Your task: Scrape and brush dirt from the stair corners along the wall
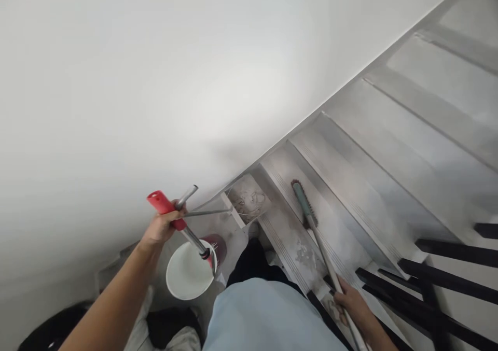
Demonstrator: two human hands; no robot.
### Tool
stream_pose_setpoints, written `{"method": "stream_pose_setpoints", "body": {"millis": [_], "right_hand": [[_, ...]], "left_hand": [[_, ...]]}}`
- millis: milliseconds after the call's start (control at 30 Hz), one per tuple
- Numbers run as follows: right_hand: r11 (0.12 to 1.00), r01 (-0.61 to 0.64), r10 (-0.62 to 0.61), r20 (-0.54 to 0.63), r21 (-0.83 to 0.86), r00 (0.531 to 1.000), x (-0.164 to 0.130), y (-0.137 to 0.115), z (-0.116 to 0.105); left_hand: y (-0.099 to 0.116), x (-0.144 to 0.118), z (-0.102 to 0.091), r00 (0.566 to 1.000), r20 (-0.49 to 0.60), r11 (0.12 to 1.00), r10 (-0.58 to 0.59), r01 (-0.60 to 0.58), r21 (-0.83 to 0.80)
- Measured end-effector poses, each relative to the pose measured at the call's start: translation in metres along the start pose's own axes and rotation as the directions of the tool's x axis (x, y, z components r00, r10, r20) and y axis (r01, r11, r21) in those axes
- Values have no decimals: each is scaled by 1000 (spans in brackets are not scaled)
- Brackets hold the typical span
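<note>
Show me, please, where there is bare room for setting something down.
The grey stair treads above the green-headed brush look bare, bordered by the plain white wall and, lower right, black railing bars. Crowded: the lower visible end, with a pale square dustpan, a round white bucket and a grey shoe.

Smooth, slightly glossy plastic is seen in the red handle (160, 201), and bare, shiny metal in the tube (195, 242) extending from it. The white bucket (184, 276) is formed of smooth plastic. The green brush head (301, 197) is edged with rough bristles (313, 215); its pole (326, 258) is finished smooth. Dark, uneven smears are borne by the dustpan (251, 181). The stairs (373, 149) are surfaced matt, with scuffed patches. The wall (187, 81) is finished smooth and matt; the shirt (268, 314) is made of matt cloth.
</note>
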State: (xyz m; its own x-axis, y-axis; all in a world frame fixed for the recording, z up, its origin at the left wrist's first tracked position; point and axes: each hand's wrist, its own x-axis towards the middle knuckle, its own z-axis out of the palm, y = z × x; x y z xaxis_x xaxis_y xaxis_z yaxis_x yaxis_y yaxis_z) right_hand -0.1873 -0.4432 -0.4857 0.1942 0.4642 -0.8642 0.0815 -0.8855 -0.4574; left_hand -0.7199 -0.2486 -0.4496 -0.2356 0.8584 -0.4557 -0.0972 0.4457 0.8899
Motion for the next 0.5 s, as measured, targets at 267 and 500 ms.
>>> {"method": "stream_pose_setpoints", "body": {"millis": [267, 500], "right_hand": [[986, 55, -45, 65, -155, 997, 27, -9, -27], [984, -6, 11, 23, -180, 1000, 22, 25, -14]], "left_hand": [[-6, -18, 35, 997, -54, 997, 63, -60, 50], [-18, -1, 26, 990, -137, 997, 34, -24, 77]]}}
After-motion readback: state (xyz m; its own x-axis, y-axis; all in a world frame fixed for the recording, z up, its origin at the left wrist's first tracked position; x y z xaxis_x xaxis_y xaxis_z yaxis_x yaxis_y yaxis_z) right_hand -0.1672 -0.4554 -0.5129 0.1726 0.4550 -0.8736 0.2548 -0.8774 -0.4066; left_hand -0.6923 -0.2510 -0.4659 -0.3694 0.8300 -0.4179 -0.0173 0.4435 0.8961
